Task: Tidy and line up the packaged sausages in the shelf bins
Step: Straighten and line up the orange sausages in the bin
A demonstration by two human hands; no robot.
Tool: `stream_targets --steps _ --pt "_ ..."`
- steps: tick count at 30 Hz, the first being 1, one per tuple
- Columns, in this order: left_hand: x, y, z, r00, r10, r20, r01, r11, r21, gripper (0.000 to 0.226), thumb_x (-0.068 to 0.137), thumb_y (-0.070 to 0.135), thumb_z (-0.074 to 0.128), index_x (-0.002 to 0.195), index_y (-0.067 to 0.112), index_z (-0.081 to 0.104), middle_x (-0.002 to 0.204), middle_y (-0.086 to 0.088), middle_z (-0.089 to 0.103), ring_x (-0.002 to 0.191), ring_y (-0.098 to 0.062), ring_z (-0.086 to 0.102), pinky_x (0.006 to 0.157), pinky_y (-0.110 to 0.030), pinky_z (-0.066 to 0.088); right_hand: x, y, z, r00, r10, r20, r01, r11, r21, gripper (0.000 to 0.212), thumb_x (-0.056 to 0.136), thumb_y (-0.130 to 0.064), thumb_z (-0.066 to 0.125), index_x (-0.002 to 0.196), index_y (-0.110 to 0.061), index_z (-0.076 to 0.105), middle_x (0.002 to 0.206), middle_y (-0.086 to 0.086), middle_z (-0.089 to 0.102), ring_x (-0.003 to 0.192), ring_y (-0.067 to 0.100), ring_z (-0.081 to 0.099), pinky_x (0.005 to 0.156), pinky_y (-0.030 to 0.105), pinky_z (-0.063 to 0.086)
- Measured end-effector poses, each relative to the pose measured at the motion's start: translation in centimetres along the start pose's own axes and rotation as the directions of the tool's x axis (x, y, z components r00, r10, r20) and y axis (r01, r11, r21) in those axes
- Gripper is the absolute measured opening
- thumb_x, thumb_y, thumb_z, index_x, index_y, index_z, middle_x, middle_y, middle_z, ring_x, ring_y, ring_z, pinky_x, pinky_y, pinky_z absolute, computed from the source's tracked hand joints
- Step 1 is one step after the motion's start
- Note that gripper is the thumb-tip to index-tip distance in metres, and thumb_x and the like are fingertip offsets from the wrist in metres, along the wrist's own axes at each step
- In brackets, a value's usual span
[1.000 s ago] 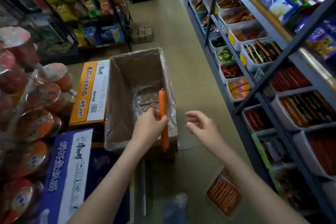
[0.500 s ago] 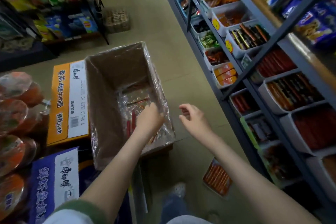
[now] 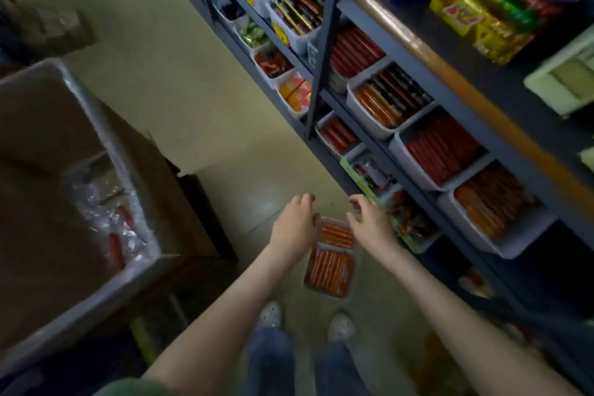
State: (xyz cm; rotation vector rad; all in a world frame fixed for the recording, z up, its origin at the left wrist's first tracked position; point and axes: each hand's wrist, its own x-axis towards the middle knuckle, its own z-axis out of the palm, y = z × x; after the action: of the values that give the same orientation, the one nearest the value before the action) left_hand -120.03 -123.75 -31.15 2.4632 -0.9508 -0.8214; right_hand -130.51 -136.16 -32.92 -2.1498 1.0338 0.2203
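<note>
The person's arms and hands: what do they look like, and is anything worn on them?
Both forearms are bare. The left hand and the right hand wear no gloves, and no watch or ring shows in this blurred picture. A green sleeve covers the left upper arm at the bottom edge.

I'm seeing a plastic-lined cardboard box [image 3: 48,138] sitting at my left, shiny snack bags [image 3: 466,14] lying upper right, white shoes [image 3: 271,315] standing below.

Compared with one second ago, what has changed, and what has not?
The left hand let go of its orange sausage in the lined box, then moved right; it and the right hand now reach down, empty, toward the sausage tray on the floor. Box, tray and shelf bins stayed put.
</note>
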Motion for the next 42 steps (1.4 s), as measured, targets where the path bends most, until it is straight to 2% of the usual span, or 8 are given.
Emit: stream_targets --steps 4,10,14,19,28,32,36,42 --pt "4.2 -4.1 9.0 0.993 -0.083 0.085 0.076 0.994 0.083 0.041 0.096 0.022 0.047 0.136 0.013 0.041 0.132 -0.006 0.048 0.113 -0.022 0.053 0.084 -0.031 0.045 4.0 11.1 3.7 0.994 0.113 0.016 -0.111 0.991 -0.075 0.038 0.097 -0.017 0.051 0.134 -0.012 0.047 0.133 0.008 0.050 0.120 0.023 0.050 0.091 0.032 0.044" --pt "14.0 -12.1 28.8 0.972 -0.021 0.234 -0.023 0.982 0.185 0.043 0.093 0.022 0.049 0.134 0.011 0.040 0.134 -0.007 0.045 0.121 -0.025 0.045 0.094 -0.035 0.041 12.6 27.5 17.7 0.977 0.202 0.066 -0.181 0.954 -0.239 0.041 0.100 -0.014 0.042 0.140 -0.009 0.039 0.141 0.010 0.044 0.131 0.025 0.039 0.101 0.032 0.037" --pt "18.5 -18.6 42.3 0.946 0.063 0.317 -0.157 0.947 0.280 0.045 0.086 0.026 0.055 0.129 0.013 0.046 0.125 -0.008 0.052 0.115 -0.027 0.050 0.096 -0.034 0.038 18.0 36.8 29.2 0.969 0.163 0.185 -0.113 0.960 -0.255 0.032 0.095 -0.009 0.041 0.123 -0.016 0.054 0.127 0.010 0.055 0.114 0.028 0.052 0.089 0.035 0.044" --pt "21.9 -24.4 52.2 0.924 0.165 0.345 -0.301 0.871 0.388 0.051 0.092 0.021 0.048 0.140 0.011 0.035 0.138 -0.009 0.044 0.125 -0.027 0.041 0.109 -0.036 0.023 24.1 44.1 39.1 0.961 0.096 0.260 0.000 0.938 -0.347 0.035 0.095 -0.010 0.038 0.125 -0.020 0.055 0.126 0.006 0.055 0.120 0.026 0.050 0.096 0.033 0.041" --pt "24.4 -24.8 55.2 0.946 0.282 0.158 -0.323 0.831 0.452 0.049 0.094 0.021 0.039 0.142 0.020 0.031 0.143 -0.002 0.040 0.135 -0.024 0.029 0.107 -0.042 0.013 29.4 44.6 42.1 0.899 0.025 0.438 0.232 0.820 -0.523 0.028 0.092 -0.025 0.056 0.118 -0.014 0.060 0.121 0.009 0.057 0.109 0.026 0.056 0.088 0.038 0.048" --pt "25.4 -24.1 55.1 0.920 0.320 0.227 -0.390 0.799 0.456 0.049 0.097 0.024 0.037 0.144 0.018 0.029 0.148 -0.006 0.033 0.141 -0.025 0.019 0.112 -0.042 0.000 28.6 43.9 39.7 0.876 -0.041 0.481 0.292 0.838 -0.461 0.040 0.093 -0.039 0.053 0.129 -0.022 0.053 0.128 0.007 0.053 0.116 0.025 0.051 0.095 0.041 0.046" --pt "24.7 -21.8 54.0 0.868 0.416 0.272 -0.497 0.739 0.454 0.049 0.094 0.023 0.033 0.141 0.011 0.037 0.143 -0.011 0.042 0.135 -0.030 0.035 0.115 -0.048 0.017 25.5 42.5 35.7 0.950 -0.147 0.276 0.254 0.878 -0.406 0.037 0.097 -0.033 0.046 0.130 -0.019 0.051 0.132 0.003 0.052 0.121 0.020 0.048 0.097 0.035 0.042" --pt "24.3 -19.3 51.6 0.849 0.527 0.046 -0.513 0.798 0.315 0.032 0.075 0.002 0.060 0.107 0.006 0.060 0.096 -0.015 0.064 0.092 -0.036 0.062 0.080 -0.043 0.051 21.7 39.5 30.2 0.984 -0.177 0.015 0.176 0.959 -0.223 0.028 0.091 -0.034 0.059 0.118 -0.026 0.059 0.117 -0.006 0.058 0.103 0.014 0.055 0.082 0.030 0.044"
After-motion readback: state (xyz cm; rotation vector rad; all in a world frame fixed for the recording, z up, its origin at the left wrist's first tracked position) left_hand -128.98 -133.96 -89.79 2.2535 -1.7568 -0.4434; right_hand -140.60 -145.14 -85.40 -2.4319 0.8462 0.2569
